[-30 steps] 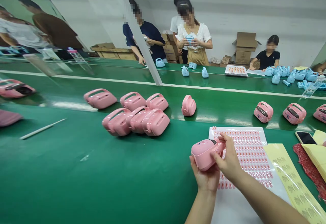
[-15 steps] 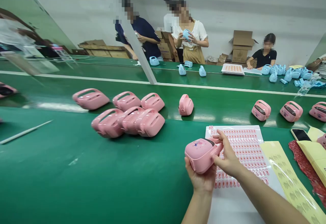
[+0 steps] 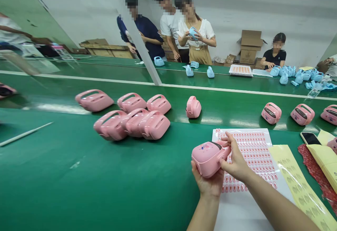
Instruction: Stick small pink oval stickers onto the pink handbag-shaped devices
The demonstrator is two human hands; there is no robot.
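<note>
A glossy pink plastic handheld device (image 3: 206, 159) with a small printed figure on its top rests in my left hand (image 3: 207, 183), which cradles it from below. My right hand (image 3: 235, 162) pinches its right end between thumb and fingers. Beneath both hands lies a white sheet of small pink-red stickers (image 3: 252, 154). Several matching pink devices (image 3: 131, 124) stand in a cluster on the green conveyor belt (image 3: 79, 164), to the left of my hands.
More pink devices (image 3: 271, 113) line the belt's far side. To the right lie a yellow backing strip (image 3: 297, 185), a phone (image 3: 310, 138) and red scraps (image 3: 314, 164). Across a white divider rail (image 3: 210, 89), co-workers (image 3: 195, 36) stand by blue devices (image 3: 286, 71) and cardboard boxes (image 3: 250, 47).
The pink device has turned in my hands, its printed top now facing me and its end pointing more left. My view has swung slightly, shifting the belt's contents left.
</note>
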